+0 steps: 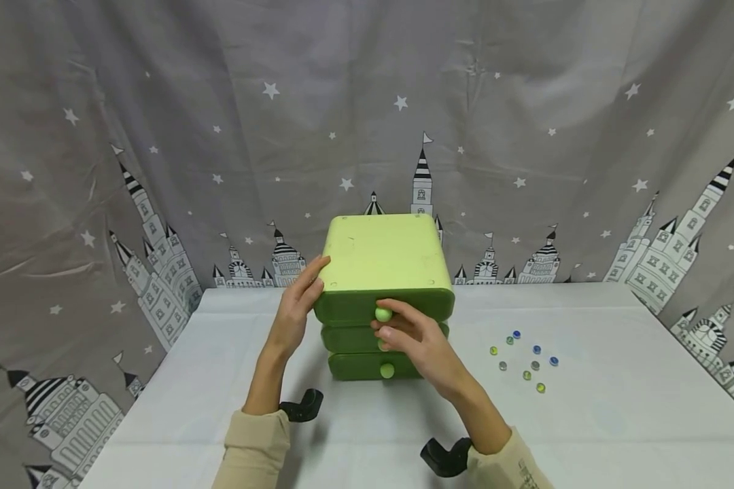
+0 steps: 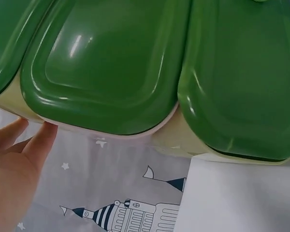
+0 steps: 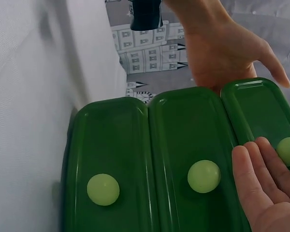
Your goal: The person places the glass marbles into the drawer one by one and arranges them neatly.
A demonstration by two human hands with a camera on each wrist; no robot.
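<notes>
A small chest of three drawers (image 1: pixel 385 251) has a pale green top, dark green fronts and round light green knobs. My left hand (image 1: pixel 296 305) rests against its upper left side, fingertips at the top edge; in the left wrist view its fingers (image 2: pixel 41 145) touch the pale side wall behind the fronts. At the top drawer, my right hand (image 1: pixel 418 343) holds the knob (image 1: pixel 383 314), forefinger over it and the other fingers below. The right wrist view shows these fingers (image 3: pixel 253 181) beside the top knob (image 3: pixel 288 151). All three drawers look closed.
Several small glass beads (image 1: pixel 535 365), blue, yellow-green and clear, lie scattered on the white tablecloth (image 1: pixel 618 407) right of the chest. A grey curtain (image 1: pixel 251 156) printed with castles and stars hangs behind. Black wrist mounts (image 1: pixel 302 405) sit at both wrists.
</notes>
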